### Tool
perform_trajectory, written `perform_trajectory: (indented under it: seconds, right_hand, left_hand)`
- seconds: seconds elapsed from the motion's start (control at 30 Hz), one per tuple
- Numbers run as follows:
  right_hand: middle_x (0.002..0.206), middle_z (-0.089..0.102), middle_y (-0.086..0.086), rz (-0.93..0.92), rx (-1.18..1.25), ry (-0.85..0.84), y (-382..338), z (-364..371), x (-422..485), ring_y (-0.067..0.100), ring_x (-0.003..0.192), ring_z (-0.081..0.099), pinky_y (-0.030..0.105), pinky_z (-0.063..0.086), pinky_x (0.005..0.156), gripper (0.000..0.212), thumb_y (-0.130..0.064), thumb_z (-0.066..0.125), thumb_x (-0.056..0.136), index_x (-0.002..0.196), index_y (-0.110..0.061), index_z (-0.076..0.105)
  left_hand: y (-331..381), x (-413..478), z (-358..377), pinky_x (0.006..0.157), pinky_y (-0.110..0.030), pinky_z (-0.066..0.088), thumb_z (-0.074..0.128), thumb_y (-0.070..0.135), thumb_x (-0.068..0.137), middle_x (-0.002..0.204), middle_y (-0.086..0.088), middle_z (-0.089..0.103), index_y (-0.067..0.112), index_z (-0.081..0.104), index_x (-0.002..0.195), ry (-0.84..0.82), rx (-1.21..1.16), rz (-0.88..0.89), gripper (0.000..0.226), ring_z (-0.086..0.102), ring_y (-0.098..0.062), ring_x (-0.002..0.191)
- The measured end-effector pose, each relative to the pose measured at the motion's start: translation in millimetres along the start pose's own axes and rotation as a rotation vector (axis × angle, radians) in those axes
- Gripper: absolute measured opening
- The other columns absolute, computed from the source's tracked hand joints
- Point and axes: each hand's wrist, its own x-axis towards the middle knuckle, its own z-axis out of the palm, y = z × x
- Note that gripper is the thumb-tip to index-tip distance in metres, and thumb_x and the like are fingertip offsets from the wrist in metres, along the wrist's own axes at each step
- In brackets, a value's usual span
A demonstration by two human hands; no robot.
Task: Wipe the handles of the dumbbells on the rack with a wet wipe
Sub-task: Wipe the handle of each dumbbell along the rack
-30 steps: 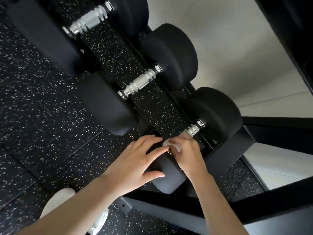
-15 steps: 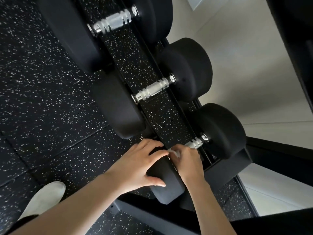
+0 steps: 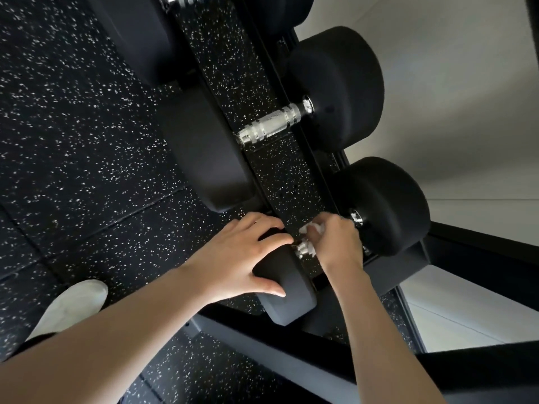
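Observation:
Black dumbbells with chrome handles lie across a black rack (image 3: pixel 294 182). On the nearest dumbbell (image 3: pixel 388 205), my right hand (image 3: pixel 335 243) is wrapped around the handle with a white wet wipe (image 3: pixel 313 228) bunched in its fingers; most of that handle is hidden under the hand. My left hand (image 3: pixel 242 255) rests spread on the dumbbell's near head (image 3: pixel 287 298), fingers over its top and thumb on its side. The neighbouring dumbbell's knurled handle (image 3: pixel 274 125) lies bare further up the rack.
The floor (image 3: pixel 73 141) is black rubber with white flecks. A white shoe (image 3: pixel 73 304) stands at lower left. A pale wall (image 3: pixel 452 83) runs behind the rack, and a black frame bar (image 3: pixel 291 371) crosses below the hands.
My right hand has slid with the wipe along the handle toward the far head, baring the chrome end near my left hand. The view has shifted along the rack.

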Motion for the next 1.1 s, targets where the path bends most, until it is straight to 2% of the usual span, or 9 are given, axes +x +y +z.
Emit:
perform_trajectory:
  seconds: [0.2, 0.47, 0.57, 0.63, 0.7, 0.77, 0.9, 1.0, 1.1]
  right_hand:
    - [0.092, 0.067, 0.013, 0.063, 0.032, 0.103, 15.1, -9.1, 13.6, 0.034, 0.088, 0.062, 0.041, 0.054, 0.074, 0.018, -0.027, 0.058, 0.090, 0.101, -0.016, 0.067]
    - [0.092, 0.067, 0.019, 0.157, 0.138, 0.315, 18.4, -7.7, 12.3, 0.039, 0.088, 0.061, 0.044, 0.052, 0.078, 0.024, -0.023, 0.054, 0.092, 0.112, -0.015, 0.064]
    - [0.098, 0.069, 0.017, 0.196, 0.294, 0.357, 20.8, -3.1, 9.2, 0.033, 0.092, 0.063, 0.029, 0.046, 0.080, 0.027, -0.022, 0.058, 0.091, 0.116, -0.013, 0.064]
    - [0.097, 0.070, 0.015, 0.193, 0.367, 0.373, 24.2, -1.1, 7.0, 0.028, 0.090, 0.063, 0.010, 0.035, 0.069, 0.026, -0.022, 0.060, 0.090, 0.114, -0.010, 0.065]
    - [0.094, 0.070, 0.015, 0.179, 0.422, 0.402, 27.2, 2.0, 3.9, 0.026, 0.083, 0.062, 0.005, 0.030, 0.067, 0.024, -0.020, 0.061, 0.090, 0.110, -0.008, 0.065]
    - [0.091, 0.068, 0.014, 0.173, 0.468, 0.441, 29.8, 8.2, 0.2, 0.021, 0.076, 0.059, 0.009, 0.035, 0.064, 0.022, -0.019, 0.060, 0.090, 0.107, -0.006, 0.063]
    - [0.078, 0.058, 0.007, 0.181, 0.472, 0.510, 31.5, 19.7, -9.3, 0.029, 0.069, 0.060, 0.035, 0.049, 0.060, 0.024, -0.022, 0.054, 0.094, 0.106, -0.001, 0.053]
    - [0.077, 0.058, 0.011, 0.177, 0.456, 0.532, 33.2, 25.2, -12.5, 0.028, 0.067, 0.057, 0.030, 0.038, 0.056, 0.024, -0.022, 0.050, 0.096, 0.102, 0.001, 0.049]
    - [0.087, 0.059, 0.019, 0.191, 0.472, 0.560, 35.1, 25.4, -13.9, 0.026, 0.069, 0.052, 0.020, 0.027, 0.057, 0.022, -0.018, 0.051, 0.095, 0.099, 0.003, 0.051]
  left_hand:
    - [1.1, -0.8, -2.7, 0.099, -0.031, 0.029, 0.042, 0.075, 0.070, 0.138, 0.004, 0.044, 0.028, 0.050, 0.133, -0.012, -0.002, -0.006, 0.079, 0.027, -0.012, 0.126]
    - [0.7, 0.7, -2.1, 0.103, -0.035, 0.033, 0.040, 0.077, 0.070, 0.139, 0.006, 0.041, 0.030, 0.047, 0.134, -0.032, 0.006, -0.018, 0.080, 0.028, -0.013, 0.127]
    - [0.9, 0.7, -1.7, 0.102, -0.035, 0.033, 0.040, 0.077, 0.070, 0.140, 0.007, 0.040, 0.031, 0.046, 0.135, -0.038, 0.011, -0.020, 0.081, 0.028, -0.013, 0.128]
    - [0.6, 0.6, -1.5, 0.103, -0.035, 0.033, 0.039, 0.077, 0.069, 0.140, 0.006, 0.040, 0.031, 0.047, 0.135, -0.040, 0.008, -0.023, 0.081, 0.028, -0.013, 0.128]
    - [0.6, 0.6, -1.0, 0.102, -0.036, 0.035, 0.040, 0.077, 0.069, 0.139, 0.006, 0.042, 0.030, 0.048, 0.134, -0.023, 0.006, -0.017, 0.080, 0.030, -0.014, 0.128]
    - [0.2, -0.4, -0.5, 0.101, -0.037, 0.036, 0.041, 0.076, 0.070, 0.139, 0.006, 0.042, 0.030, 0.048, 0.134, -0.015, 0.005, -0.014, 0.079, 0.030, -0.014, 0.128]
    - [1.2, 0.9, -1.3, 0.098, -0.037, 0.037, 0.041, 0.076, 0.069, 0.138, 0.004, 0.043, 0.029, 0.048, 0.133, -0.011, 0.038, 0.001, 0.080, 0.030, -0.014, 0.126]
    - [2.8, 1.3, -3.9, 0.095, -0.035, 0.039, 0.040, 0.075, 0.070, 0.135, 0.002, 0.047, 0.025, 0.051, 0.132, 0.002, 0.109, 0.023, 0.080, 0.033, -0.016, 0.124]
    - [8.5, 2.1, -7.8, 0.091, -0.036, 0.045, 0.037, 0.073, 0.074, 0.132, 0.000, 0.051, 0.021, 0.052, 0.131, -0.028, 0.224, 0.050, 0.079, 0.040, -0.020, 0.122]
